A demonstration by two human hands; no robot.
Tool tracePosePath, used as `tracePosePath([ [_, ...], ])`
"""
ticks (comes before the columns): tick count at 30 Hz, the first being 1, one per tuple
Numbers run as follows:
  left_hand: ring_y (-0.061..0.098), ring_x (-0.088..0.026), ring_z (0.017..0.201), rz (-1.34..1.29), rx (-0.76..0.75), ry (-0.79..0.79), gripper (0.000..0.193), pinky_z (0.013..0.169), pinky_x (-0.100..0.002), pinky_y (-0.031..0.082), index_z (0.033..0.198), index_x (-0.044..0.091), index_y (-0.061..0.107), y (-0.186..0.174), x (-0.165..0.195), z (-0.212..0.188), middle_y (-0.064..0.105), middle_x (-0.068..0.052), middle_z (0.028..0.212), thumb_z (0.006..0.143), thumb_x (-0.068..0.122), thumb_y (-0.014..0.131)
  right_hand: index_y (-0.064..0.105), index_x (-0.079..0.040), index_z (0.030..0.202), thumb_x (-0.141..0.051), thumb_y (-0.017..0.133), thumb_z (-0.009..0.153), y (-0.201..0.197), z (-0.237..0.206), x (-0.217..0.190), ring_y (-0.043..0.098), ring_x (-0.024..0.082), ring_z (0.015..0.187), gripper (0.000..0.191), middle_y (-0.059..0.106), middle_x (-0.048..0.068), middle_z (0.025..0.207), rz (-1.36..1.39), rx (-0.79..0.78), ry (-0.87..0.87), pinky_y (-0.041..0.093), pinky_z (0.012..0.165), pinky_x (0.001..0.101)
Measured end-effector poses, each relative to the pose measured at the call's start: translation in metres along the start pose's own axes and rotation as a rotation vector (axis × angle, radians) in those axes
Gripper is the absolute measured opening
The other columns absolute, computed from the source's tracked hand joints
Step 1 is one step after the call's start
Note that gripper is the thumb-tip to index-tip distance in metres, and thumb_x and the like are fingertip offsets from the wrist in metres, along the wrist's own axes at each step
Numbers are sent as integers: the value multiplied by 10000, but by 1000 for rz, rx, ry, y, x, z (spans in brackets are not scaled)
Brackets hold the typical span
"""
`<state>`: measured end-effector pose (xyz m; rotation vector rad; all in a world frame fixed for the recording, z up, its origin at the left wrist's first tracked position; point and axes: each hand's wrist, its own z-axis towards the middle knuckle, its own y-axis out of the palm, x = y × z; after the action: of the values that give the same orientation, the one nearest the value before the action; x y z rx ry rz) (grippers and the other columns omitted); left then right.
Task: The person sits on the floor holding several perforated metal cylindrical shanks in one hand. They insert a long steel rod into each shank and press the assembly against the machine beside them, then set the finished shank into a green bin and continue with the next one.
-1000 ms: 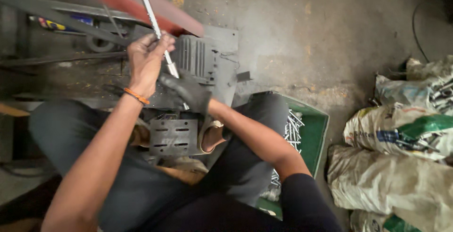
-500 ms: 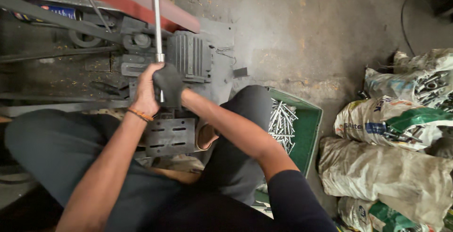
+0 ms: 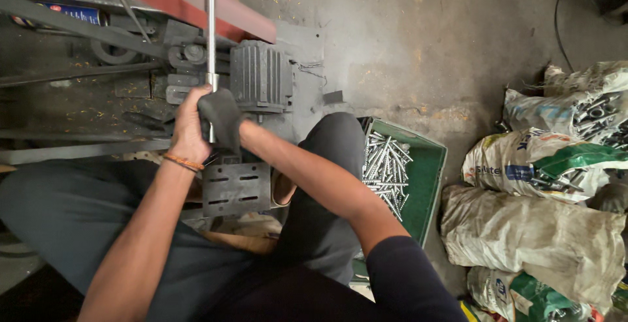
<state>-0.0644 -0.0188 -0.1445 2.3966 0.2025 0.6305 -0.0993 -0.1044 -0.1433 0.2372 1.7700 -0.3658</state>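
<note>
Gripping the metal rod [image 3: 210, 47] with both hands' fingers clenched, now upright, no longer tilted.

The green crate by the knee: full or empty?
Partly full. The green crate holds a heap of metal rods on one side; bare green floor shows beside them.

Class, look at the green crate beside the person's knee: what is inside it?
The green crate holds a pile of long silvery metal rods. Its near end is hidden behind the person's right arm, so the contents there cannot be seen.

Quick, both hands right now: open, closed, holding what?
Left hand: closed on the metal rod.
Right hand: gloved, closed on the same rod.
</note>
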Motion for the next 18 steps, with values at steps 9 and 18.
tracePosePath([
  [9,716,-177,748,18,-9,22,236,717,-317,609,930,108,730,17,17,20,743,-24,867,846,326,761,605,-61,812,-199,650,702,-24,31,-17,666,412,782,183,653,215,803,-761,-91,-745,510,617,456],
  [18,710,-147,739,110,63,117,265,697,-307,610,929,113,737,36,44,38,724,-1,854,794,333,800,553,-68,908,-178,676,783,-29,61,-30,633,381,787,207,619,176,840,-598,-73,-885,491,645,450],
])
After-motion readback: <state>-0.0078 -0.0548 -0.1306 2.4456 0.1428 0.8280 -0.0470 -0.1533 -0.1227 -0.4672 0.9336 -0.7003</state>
